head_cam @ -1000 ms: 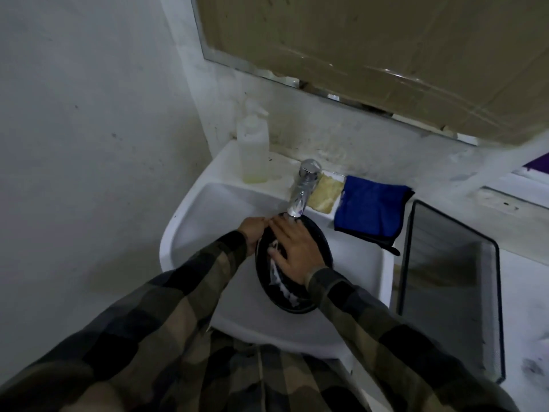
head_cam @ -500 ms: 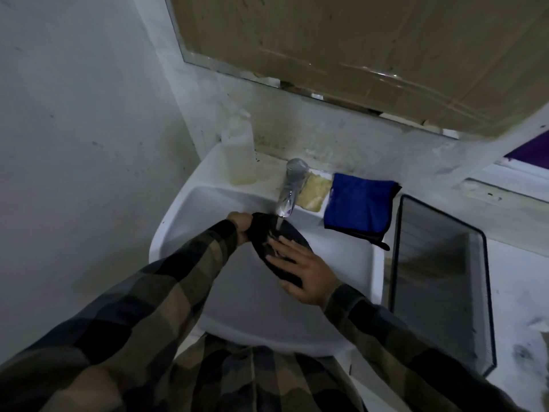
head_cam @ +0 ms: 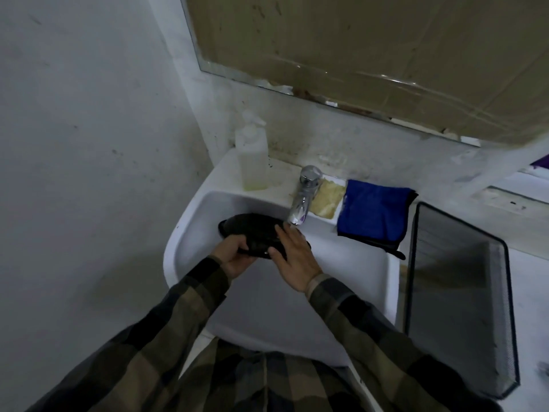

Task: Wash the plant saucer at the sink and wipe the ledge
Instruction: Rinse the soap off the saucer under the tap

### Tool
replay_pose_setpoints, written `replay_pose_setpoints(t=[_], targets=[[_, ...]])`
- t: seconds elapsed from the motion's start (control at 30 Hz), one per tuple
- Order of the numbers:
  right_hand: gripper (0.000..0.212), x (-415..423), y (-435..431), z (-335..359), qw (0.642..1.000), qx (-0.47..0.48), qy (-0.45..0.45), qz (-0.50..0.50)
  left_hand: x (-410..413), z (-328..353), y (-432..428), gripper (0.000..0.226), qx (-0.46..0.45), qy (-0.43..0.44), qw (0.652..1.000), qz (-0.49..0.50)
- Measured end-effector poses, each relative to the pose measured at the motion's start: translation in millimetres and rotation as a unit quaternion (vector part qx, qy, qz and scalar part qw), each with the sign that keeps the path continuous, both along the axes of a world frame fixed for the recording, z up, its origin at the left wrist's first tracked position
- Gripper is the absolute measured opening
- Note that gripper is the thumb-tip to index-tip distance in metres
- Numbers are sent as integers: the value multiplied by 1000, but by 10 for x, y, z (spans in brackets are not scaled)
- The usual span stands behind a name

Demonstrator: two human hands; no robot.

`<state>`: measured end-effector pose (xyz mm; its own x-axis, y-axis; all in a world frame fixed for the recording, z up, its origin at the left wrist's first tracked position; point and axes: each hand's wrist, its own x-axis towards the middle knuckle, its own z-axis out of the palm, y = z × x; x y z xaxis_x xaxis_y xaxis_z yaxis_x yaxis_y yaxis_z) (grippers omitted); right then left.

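Now the black saucer [head_cam: 252, 230] is tilted over the back left of the sink [head_cam: 178, 239], beside the tap [head_cam: 303, 197]; a second ago it lay face-up with a palm inside it. The left hand [head_cam: 234, 257] grips its near rim, and the right hand [head_cam: 294, 257] presses it with straight fingers. It looks turned for rinsing its other face. The blue cloth [head_cam: 374, 212] lies on the sink's back right edge, as before, so the wiping is still to come.

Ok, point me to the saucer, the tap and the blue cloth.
saucer [head_cam: 252, 230], head view, on its dark middle, left of the spout.
tap [head_cam: 301, 203], head view, on the chrome spout.
blue cloth [head_cam: 374, 212], head view, on the middle of its top face.
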<state>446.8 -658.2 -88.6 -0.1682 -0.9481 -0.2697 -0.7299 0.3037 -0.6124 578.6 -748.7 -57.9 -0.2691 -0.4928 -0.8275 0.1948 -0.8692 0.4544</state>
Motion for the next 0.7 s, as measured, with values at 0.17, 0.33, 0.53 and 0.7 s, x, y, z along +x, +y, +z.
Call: replay_pose_setpoints(t=[0.17, 0.33, 0.53, 0.7], targets=[[73, 53, -334, -171, 968, 173, -6, -183, -6, -204, 307, 53, 57, -12, 998, 14], [67, 193, -195, -273, 983, 87, 33, -158, 40, -324, 505, 66, 61, 26, 996, 58], [69, 253, -108, -290, 984, 74, 46, -155, 155, -340, 721, 58, 69, 57, 993, 76], [69, 222, -159, -318, 987, 80, 18, -141, 258, -361, 735, 60, 74, 57, 995, 35]])
